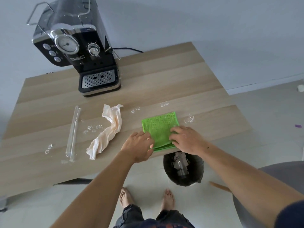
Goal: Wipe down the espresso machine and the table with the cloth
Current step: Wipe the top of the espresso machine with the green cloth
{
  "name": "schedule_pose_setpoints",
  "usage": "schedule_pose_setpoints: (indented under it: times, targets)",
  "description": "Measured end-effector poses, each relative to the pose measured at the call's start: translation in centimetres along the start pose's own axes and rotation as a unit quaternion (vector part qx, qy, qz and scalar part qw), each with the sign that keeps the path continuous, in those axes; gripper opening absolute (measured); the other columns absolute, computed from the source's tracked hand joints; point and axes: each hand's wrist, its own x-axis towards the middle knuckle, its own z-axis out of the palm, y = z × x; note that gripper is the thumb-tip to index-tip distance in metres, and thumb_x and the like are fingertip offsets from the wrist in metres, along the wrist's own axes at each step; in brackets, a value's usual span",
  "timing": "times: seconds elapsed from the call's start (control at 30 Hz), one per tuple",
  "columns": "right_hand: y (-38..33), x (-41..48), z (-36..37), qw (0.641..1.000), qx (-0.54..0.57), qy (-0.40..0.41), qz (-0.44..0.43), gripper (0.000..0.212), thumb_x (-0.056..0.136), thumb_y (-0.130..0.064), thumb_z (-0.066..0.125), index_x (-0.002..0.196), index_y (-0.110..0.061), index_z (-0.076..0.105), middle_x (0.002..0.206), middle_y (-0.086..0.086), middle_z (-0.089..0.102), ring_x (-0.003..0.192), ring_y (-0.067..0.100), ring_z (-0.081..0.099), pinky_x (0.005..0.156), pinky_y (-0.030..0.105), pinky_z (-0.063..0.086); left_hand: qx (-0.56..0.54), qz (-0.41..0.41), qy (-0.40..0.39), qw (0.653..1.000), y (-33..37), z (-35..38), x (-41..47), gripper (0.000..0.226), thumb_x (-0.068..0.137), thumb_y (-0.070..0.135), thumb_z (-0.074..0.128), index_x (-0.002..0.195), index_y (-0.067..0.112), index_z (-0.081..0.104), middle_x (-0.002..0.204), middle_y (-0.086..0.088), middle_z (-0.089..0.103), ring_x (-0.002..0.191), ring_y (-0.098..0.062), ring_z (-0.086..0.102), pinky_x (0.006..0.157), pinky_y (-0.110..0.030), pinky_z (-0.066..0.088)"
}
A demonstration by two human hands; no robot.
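Left fingertips, drawn together, pinch the near-left corner of the folded green cloth [158, 127]. The left hand [138, 145] is palm down and its forearm reaches in over the table's near edge. The right hand [185, 140] has bent, slightly spread fingers and clutches the cloth's near-right corner. The cloth lies flat at the near edge of the table [181, 76], and the espresso machine [79, 51] stands at the far-left corner.

Pale grey wall [197, 22]; light floor [263, 129]; black bin [194, 178]; grey chair [286, 170] at right.
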Motion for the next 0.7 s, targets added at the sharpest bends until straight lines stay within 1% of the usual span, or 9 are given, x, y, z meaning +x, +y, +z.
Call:
schedule_pose_setpoints:
  times: [0.1, 0.13, 0.2, 0.27, 0.37, 0.43, 0.5, 0.6, 0.7]
  targets:
    - [-0.2, 0.1, -0.2, 1.0, 0.019, 0.019, 0.004, 0.026, 0.1, -0.024, 0.039, 0.114, -0.014, 0.059, 0.123, 0.001, 0.056, 0.111, 0.019, 0.053, 0.099, 0.033, 0.039, 0.014, 0.002, -0.005, 1.0, 0.3, -0.4, -0.1, 0.028, 0.089, 0.035, 0.047, 0.111, 0.023, 0.058, 0.117, 0.001, 0.055, 0.113, -0.021, 0.049, 0.099, -0.034, 0.032]
    - [-0.2, 0.2, -0.5, 0.999, 0.027, 0.029, 0.008, 0.024, 0.1, -0.022, 0.038, 0.111, -0.013, 0.058, 0.116, 0.002, 0.059, 0.104, 0.019, 0.056, 0.096, 0.034, 0.042, -0.004, -0.011, 0.004, 1.0, 0.4, -0.7, -0.1, 0.026, 0.089, 0.033, 0.047, 0.109, 0.022, 0.058, 0.114, 0.001, 0.057, 0.111, -0.022, 0.051, 0.096, -0.033, 0.034]
    - [-0.3, 0.3, -1.2, 0.998, 0.039, 0.046, 0.015, 0.021, 0.1, -0.02, 0.038, 0.107, -0.013, 0.055, 0.105, 0.004, 0.064, 0.091, 0.021, 0.059, 0.091, 0.036, 0.045, -0.073, -0.064, 0.021, 0.995, 0.4, -1.4, -0.1, 0.023, 0.088, 0.032, 0.048, 0.105, 0.023, 0.058, 0.109, 0.002, 0.061, 0.105, -0.023, 0.055, 0.086, -0.034, 0.037]
    - [-0.2, 0.4, -1.9, 0.998, 0.039, 0.04, 0.023, 0.023, 0.099, -0.025, 0.039, 0.112, -0.014, 0.054, 0.108, 0.004, 0.064, 0.094, 0.022, 0.058, 0.09, 0.031, 0.042, -0.146, -0.119, 0.038, 0.981, -0.1, -2.2, -0.1, 0.018, 0.086, 0.033, 0.049, 0.098, 0.025, 0.058, 0.103, 0.004, 0.066, 0.097, -0.024, 0.06, 0.077, -0.033, 0.043]
    - [-0.3, 0.3, -1.6, 0.999, 0.023, -0.008, 0.023, 0.041, 0.094, -0.045, 0.046, 0.127, -0.021, 0.05, 0.118, 0.003, 0.058, 0.108, 0.023, 0.053, 0.093, 0.034, 0.038, -0.209, -0.155, 0.045, 0.964, -0.7, -2.9, -0.1, 0.009, 0.083, 0.031, 0.051, 0.087, 0.029, 0.058, 0.093, 0.007, 0.069, 0.09, -0.022, 0.063, 0.078, -0.037, 0.05]
    - [-0.5, 0.3, -1.1, 1.0, 0.008, -0.021, 0.021, 0.048, 0.091, -0.051, 0.049, 0.131, -0.025, 0.049, 0.123, 0.002, 0.053, 0.114, 0.023, 0.049, 0.097, 0.036, 0.037, -0.23, -0.165, 0.029, 0.959, -0.8, -3.0, 0.1, 0.007, 0.084, 0.03, 0.051, 0.082, 0.031, 0.058, 0.09, 0.009, 0.069, 0.089, -0.021, 0.063, 0.078, -0.037, 0.051]
    - [-0.5, 0.5, -0.7, 1.0, -0.001, -0.017, 0.02, 0.042, 0.094, -0.045, 0.048, 0.13, -0.025, 0.052, 0.125, 0.002, 0.051, 0.116, 0.022, 0.047, 0.1, 0.036, 0.037, -0.243, -0.164, 0.002, 0.956, -1.0, -3.0, 0.4, 0.008, 0.083, 0.029, 0.052, 0.078, 0.033, 0.056, 0.09, 0.008, 0.069, 0.089, -0.019, 0.063, 0.08, -0.038, 0.052]
    - [-0.2, 0.6, -1.1, 0.999, 0.021, -0.024, 0.024, 0.032, 0.095, -0.038, 0.05, 0.12, -0.023, 0.061, 0.118, 0.001, 0.054, 0.112, 0.02, 0.049, 0.099, 0.036, 0.039, -0.248, -0.142, -0.043, 0.957, -1.3, -2.8, 0.5, 0.006, 0.084, 0.035, 0.056, 0.078, 0.034, 0.057, 0.093, 0.009, 0.067, 0.091, -0.015, 0.062, 0.082, -0.038, 0.051]
    - [0.0, 0.6, -1.5, 0.999, 0.039, -0.025, 0.026, 0.024, 0.096, -0.029, 0.049, 0.113, -0.019, 0.064, 0.114, 0.001, 0.057, 0.106, 0.019, 0.053, 0.099, 0.036, 0.041, -0.268, -0.14, -0.037, 0.952, -1.3, -2.6, 0.5, 0.007, 0.087, 0.035, 0.055, 0.082, 0.032, 0.059, 0.094, 0.009, 0.065, 0.092, -0.014, 0.061, 0.084, -0.037, 0.051]
